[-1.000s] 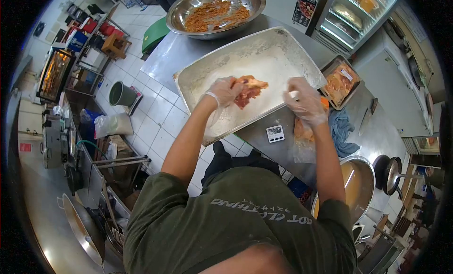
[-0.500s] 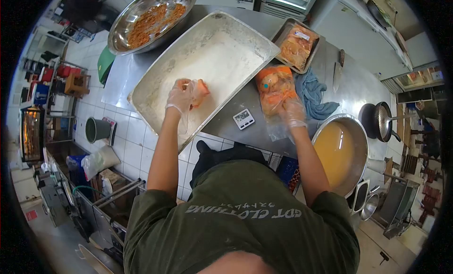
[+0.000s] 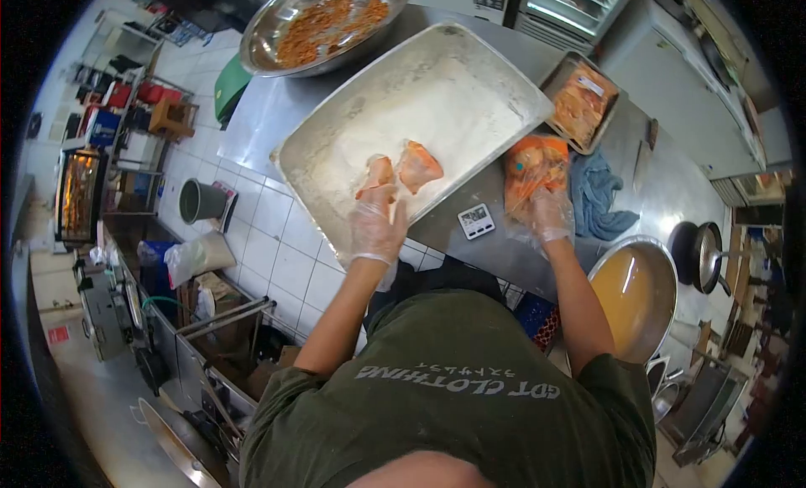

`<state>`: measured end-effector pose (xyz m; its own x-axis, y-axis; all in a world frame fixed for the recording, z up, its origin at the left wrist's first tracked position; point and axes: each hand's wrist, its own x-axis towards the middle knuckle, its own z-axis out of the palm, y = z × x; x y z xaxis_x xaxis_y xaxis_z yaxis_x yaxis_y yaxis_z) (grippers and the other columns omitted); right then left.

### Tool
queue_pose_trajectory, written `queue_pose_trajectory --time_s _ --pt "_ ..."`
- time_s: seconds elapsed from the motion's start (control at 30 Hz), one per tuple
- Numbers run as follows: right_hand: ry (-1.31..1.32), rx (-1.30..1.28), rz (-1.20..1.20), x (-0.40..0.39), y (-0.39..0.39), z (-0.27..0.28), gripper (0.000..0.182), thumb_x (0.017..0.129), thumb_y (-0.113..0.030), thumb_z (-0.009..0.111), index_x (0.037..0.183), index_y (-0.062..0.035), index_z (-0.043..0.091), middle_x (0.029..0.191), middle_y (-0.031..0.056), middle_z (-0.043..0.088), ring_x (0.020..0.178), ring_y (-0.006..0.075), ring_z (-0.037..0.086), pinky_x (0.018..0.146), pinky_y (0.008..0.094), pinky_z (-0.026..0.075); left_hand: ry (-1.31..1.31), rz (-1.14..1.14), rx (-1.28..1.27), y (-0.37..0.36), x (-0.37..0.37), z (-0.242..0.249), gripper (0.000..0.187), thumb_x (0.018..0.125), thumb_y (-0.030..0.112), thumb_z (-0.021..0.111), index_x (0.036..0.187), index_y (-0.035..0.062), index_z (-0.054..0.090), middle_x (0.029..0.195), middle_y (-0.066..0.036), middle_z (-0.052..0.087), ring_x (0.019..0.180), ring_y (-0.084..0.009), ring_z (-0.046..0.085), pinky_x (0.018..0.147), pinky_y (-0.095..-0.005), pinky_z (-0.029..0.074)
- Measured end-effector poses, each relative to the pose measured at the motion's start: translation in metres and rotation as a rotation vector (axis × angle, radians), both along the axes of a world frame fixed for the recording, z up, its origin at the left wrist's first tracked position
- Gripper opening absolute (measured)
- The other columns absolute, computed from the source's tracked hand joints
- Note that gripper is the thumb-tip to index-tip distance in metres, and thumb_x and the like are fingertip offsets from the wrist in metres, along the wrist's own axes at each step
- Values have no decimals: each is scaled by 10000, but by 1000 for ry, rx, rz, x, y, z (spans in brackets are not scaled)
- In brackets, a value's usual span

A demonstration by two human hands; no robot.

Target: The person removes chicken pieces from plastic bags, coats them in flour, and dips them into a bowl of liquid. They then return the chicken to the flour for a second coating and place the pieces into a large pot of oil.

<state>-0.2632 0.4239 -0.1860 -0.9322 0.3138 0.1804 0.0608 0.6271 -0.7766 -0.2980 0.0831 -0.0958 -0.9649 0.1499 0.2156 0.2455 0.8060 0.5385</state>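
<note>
My left hand (image 3: 376, 226), in a clear plastic glove, is at the near side of a metal tray (image 3: 290, 139) of white flour. Its thumb is spread away from the fingers, and the fingertips reach the lower end of a raw chicken piece (image 3: 379, 174). A second chicken piece (image 3: 420, 167) lies on the flour just to the right. My right hand (image 3: 547, 217), also gloved, is closed at the mouth of a plastic bag of orange marinated chicken (image 3: 535, 162); its fingertips are hidden in the folds.
A bowl of orange-brown crumbs (image 3: 332, 30) stands beyond the tray. Right of the bag are a metal pan with packed meat (image 3: 581, 106), a blue cloth (image 3: 600, 194) and a knife (image 3: 645, 152). A white timer (image 3: 476, 222) and a bowl of yellow liquid (image 3: 625, 299) sit nearer.
My left hand has drawn back towards me, and two separate chicken pieces now show in the flour. My right hand stays at the bag, which looks more bunched. The whole view has shifted.
</note>
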Motion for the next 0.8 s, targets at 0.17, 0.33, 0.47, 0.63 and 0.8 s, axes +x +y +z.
queue_pose_trajectory --time_s 0.17,0.33,0.47,0.63,0.8 --pt "82 403 -52 -5 -6 -17 238 871 -227 632 1022 -43 625 886 146 645 806 287 670 715 368 546 28 49 -226 5 4 5 328 897 265 556 1153 61 568 1165 -179 564 1097 -362 530 920 -496 426" --pt "-211 215 -125 15 25 -41 312 784 -329 698 853 -29 646 795 221 644 793 388 651 714 440 521 -90 68 -310 8 5 19 392 913 336 520 1180 55 581 1176 -182 554 1095 -363 512 934 -486 412" --pt "-322 134 -313 21 7 76 381 754 -369 732 910 -32 645 845 212 674 791 383 657 721 440 522 -138 71 -346 6 8 15 388 900 343 537 1173 71 590 1164 -178 555 1073 -368 509 929 -478 416" --pt "-13 52 -377 23 2 130 442 760 -265 794 1086 -33 608 910 109 660 793 237 634 744 387 517 -65 23 -219 5 4 19 403 868 265 610 1218 73 554 1158 -192 544 1030 -384 514 937 -482 412" --pt "240 -210 -43 -15 -89 208 372 784 -223 761 1084 -41 635 1034 177 655 919 306 653 830 379 516 -201 -417 414 54 -15 76 475 925 307 622 1299 43 496 1173 -188 555 1031 -297 588 882 -420 469"
